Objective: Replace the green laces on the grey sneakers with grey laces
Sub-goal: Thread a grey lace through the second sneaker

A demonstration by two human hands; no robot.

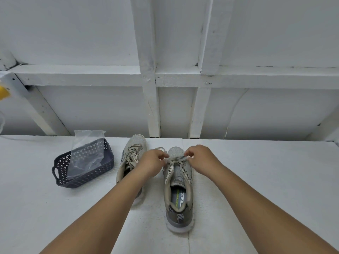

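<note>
Two grey sneakers stand side by side, toes pointing away, on a white tabletop (256, 180), near its far edge. The right sneaker (178, 189) sits between a person's forearms, its heel nearest the camera; its insole carries lime-green lettering too small to read and the partly hidden words "MORY FOA". A pale patterned lace (176, 159) runs through its eyelets, and both hands meet over the uppermost crossing: the left hand (151, 163) has its fingers curled, pinching the lace at its left end, while the right hand (200, 158) pinches the other end between thumb and fingertips, the strand drawn taut between them. Two loose lace ends hang down either side of the tongue. The left sneaker (132, 158) lies just beside it, partly covered by the left forearm, already threaded with the same pale lace. One dark perforated plastic basket (60, 171) with a side handle rests further left, well apart from the shoes, and holds one clear plastic bag (86, 153) that stands up above its rim. Behind the table rises a white-painted wall of wooden framing (150, 79), and one yellow object shows blurred at the left edge.
</note>
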